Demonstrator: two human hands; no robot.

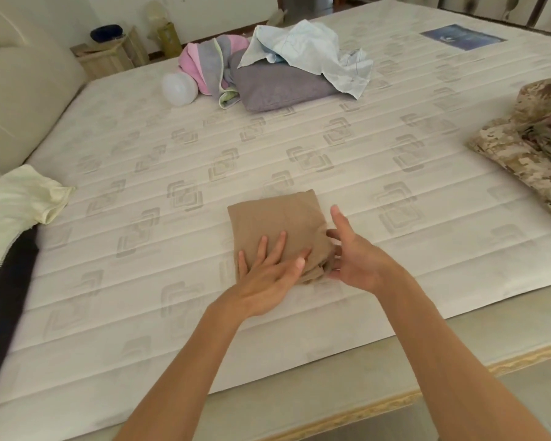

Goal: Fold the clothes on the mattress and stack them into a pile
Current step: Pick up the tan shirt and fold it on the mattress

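I'm watching the tan garment (279, 222) sitting folded into a compact square on the mattress (347, 167), near the front edge, centre of view. Left hand (269, 275) is lying flat on its near half, fingers straight and spread, pressing down, not gripping. Right hand (352, 254) is hovering at the garment's right edge, fingers relaxed and splayed, holding nothing; fingertips look close to or just touching the loose layers at the near right corner, can't tell which.

I'm reading this as the last tidy-up of the fold before it goes to a pile. The near right corner is looking bunchy, layers are peeking out. How I'd do it well:
- keeping the left palm flat as an anchor so the square isn't shifting
- tucking the loose edge under with the right fingers, then smoothing outward
- sliding both hands under flat for the lift, not pinching one corner, or thin fabric like this probably unfolds

The likely pile is the camouflage stack (528, 144) at the right side of the mattress, well apart from the garment, so I'm expecting a carry and not a slide.

Still unfolded, by the look of it: the light blue shirt (315, 52) crumpled on the grey cushion (277, 87), the pink striped cloth (204, 63) beside it, and the pale yellow garment (19, 198) at the left edge.
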